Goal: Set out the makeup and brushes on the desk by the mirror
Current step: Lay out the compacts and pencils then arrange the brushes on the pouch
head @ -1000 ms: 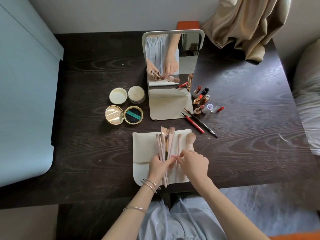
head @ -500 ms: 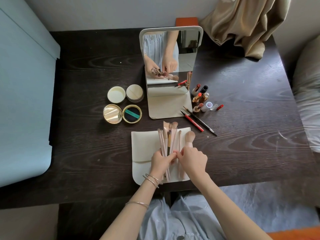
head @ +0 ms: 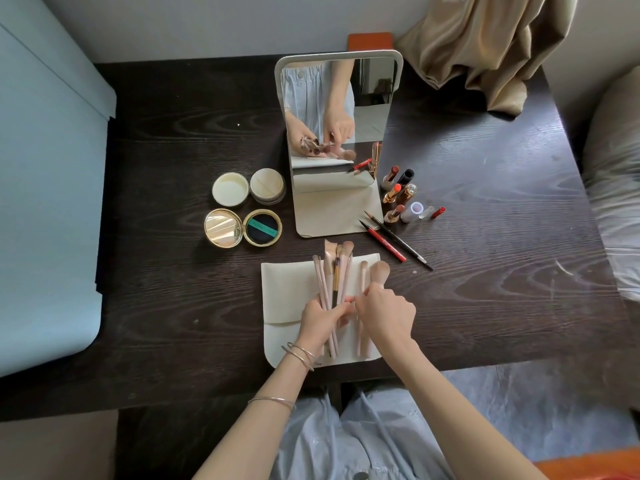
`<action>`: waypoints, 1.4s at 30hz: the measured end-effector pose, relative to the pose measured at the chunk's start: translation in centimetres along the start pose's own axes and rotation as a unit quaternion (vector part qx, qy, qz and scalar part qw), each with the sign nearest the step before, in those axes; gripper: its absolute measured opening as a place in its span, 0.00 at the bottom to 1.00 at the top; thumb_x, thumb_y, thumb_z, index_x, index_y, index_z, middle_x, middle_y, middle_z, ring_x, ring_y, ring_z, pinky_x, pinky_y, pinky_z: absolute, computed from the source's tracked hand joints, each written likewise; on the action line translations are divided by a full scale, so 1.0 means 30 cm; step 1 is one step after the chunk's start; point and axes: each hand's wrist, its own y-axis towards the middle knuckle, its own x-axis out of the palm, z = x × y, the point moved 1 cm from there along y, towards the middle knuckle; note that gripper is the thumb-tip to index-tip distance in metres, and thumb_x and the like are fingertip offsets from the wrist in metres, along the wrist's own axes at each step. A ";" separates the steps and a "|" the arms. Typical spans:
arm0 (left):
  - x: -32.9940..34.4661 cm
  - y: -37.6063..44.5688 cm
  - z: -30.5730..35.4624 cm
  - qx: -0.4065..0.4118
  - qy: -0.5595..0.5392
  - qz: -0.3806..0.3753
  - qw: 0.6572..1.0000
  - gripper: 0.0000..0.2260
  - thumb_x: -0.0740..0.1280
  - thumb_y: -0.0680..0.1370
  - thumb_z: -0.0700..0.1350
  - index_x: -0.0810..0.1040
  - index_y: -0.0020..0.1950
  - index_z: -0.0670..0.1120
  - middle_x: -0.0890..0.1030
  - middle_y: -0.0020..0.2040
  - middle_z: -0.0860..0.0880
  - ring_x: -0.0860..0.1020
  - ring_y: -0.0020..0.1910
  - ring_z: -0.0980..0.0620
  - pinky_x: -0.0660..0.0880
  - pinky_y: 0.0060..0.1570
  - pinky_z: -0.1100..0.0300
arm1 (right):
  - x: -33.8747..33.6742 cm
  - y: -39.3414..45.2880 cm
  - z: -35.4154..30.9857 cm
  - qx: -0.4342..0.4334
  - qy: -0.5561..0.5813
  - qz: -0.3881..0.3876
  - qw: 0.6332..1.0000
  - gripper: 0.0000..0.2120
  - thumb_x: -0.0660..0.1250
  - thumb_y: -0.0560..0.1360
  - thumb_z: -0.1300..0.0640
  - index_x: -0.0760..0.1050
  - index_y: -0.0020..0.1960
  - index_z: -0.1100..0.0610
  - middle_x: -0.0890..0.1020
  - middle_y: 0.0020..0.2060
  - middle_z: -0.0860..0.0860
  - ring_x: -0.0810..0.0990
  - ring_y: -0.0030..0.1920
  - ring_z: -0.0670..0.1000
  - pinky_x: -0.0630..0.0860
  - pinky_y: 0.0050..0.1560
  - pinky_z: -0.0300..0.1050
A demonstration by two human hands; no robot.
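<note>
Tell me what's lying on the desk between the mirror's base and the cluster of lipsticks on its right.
Nothing: in the head view, bare dark wood separates the mirror from the lipsticks.

Dark wooden desk [head: 485, 237] against a pale wall [head: 225, 22], beige curtain [head: 485, 46] draped right.

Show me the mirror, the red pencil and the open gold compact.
Mirror [head: 337, 98]: head view, on the glass.
Red pencil [head: 384, 241]: head view, mid-shaft.
Gold compact [head: 262, 227]: head view, on the dark cushion half.

Pink brushes [head: 331, 271] fanned over pouch [head: 287, 299]
</note>
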 end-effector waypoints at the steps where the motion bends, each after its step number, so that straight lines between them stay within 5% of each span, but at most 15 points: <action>1: 0.003 0.000 0.004 0.000 0.003 -0.001 1.000 0.12 0.73 0.72 0.40 0.81 0.54 0.41 0.84 0.49 0.43 0.82 0.50 0.46 0.80 0.48 0.57 | -0.002 0.002 -0.005 0.000 0.005 -0.006 1.000 0.17 0.56 0.79 0.47 0.74 0.55 0.58 0.83 0.48 0.54 0.81 0.49 0.58 0.66 0.42 0.46; 10: -0.001 -0.003 0.003 0.009 0.012 -0.010 1.000 0.12 0.73 0.72 0.42 0.80 0.55 0.42 0.84 0.50 0.42 0.82 0.51 0.45 0.80 0.51 0.54 | -0.001 -0.007 -0.009 -0.002 0.033 0.012 0.999 0.18 0.58 0.78 0.45 0.76 0.51 0.58 0.82 0.46 0.53 0.81 0.47 0.58 0.68 0.42 0.46; 21: -0.040 -0.045 0.022 0.005 -0.029 0.033 0.999 0.09 0.70 0.74 0.37 0.79 0.53 0.38 0.83 0.43 0.44 0.83 0.41 0.50 0.81 0.40 0.61 | -0.014 -0.016 -0.029 0.002 0.044 0.022 0.999 0.10 0.56 0.79 0.52 0.69 0.53 0.59 0.79 0.52 0.55 0.81 0.47 0.60 0.69 0.41 0.47; 24: -0.055 -0.072 0.029 -0.009 -0.062 -0.009 0.998 0.08 0.70 0.74 0.36 0.79 0.53 0.39 0.82 0.43 0.42 0.82 0.39 0.49 0.81 0.39 0.59 | -0.042 -0.053 -0.043 -0.059 0.168 -0.010 0.984 0.12 0.58 0.79 0.50 0.72 0.55 0.57 0.80 0.43 0.50 0.80 0.40 0.52 0.73 0.40 0.46; 27: -0.070 -0.092 0.037 0.003 -0.072 -0.032 0.997 0.08 0.71 0.74 0.38 0.80 0.53 0.41 0.84 0.45 0.42 0.83 0.41 0.48 0.81 0.40 0.59 | -0.053 -0.099 -0.057 -0.070 0.382 -0.084 0.917 0.06 0.64 0.76 0.53 0.76 0.47 0.56 0.81 0.35 0.50 0.82 0.34 0.49 0.79 0.43 0.47; 29: -0.083 -0.100 0.045 0.011 -0.080 -0.043 0.996 0.06 0.70 0.74 0.37 0.80 0.51 0.42 0.84 0.45 0.43 0.84 0.41 0.48 0.81 0.40 0.59 | -0.063 -0.104 -0.055 -0.067 0.428 -0.093 0.896 0.05 0.67 0.75 0.55 0.78 0.46 0.57 0.81 0.36 0.51 0.82 0.33 0.47 0.79 0.42 0.42; 32: -0.100 -0.106 0.045 0.012 -0.068 -0.063 0.996 0.07 0.70 0.74 0.36 0.80 0.51 0.41 0.85 0.45 0.43 0.85 0.42 0.47 0.81 0.40 0.59 | -0.063 -0.094 -0.046 -0.054 0.407 -0.107 0.905 0.04 0.68 0.74 0.56 0.78 0.44 0.56 0.80 0.33 0.46 0.77 0.31 0.42 0.74 0.36 0.33; 38: -0.147 -0.087 -0.026 0.000 -0.008 0.025 1.000 0.10 0.71 0.73 0.37 0.80 0.54 0.36 0.84 0.45 0.40 0.84 0.44 0.48 0.81 0.48 0.58 | -0.015 -0.073 -0.031 0.003 0.230 -0.048 0.972 0.10 0.64 0.76 0.52 0.74 0.38 0.53 0.81 0.29 0.46 0.80 0.36 0.47 0.74 0.40 0.43; 42: -0.156 -0.088 -0.056 0.014 0.036 0.034 0.999 0.13 0.73 0.72 0.39 0.79 0.54 0.37 0.85 0.44 0.43 0.85 0.45 0.49 0.79 0.55 0.51 | 0.008 -0.062 -0.042 0.006 0.157 -0.037 0.987 0.12 0.60 0.77 0.50 0.74 0.41 0.57 0.83 0.37 0.52 0.79 0.42 0.55 0.72 0.43 0.46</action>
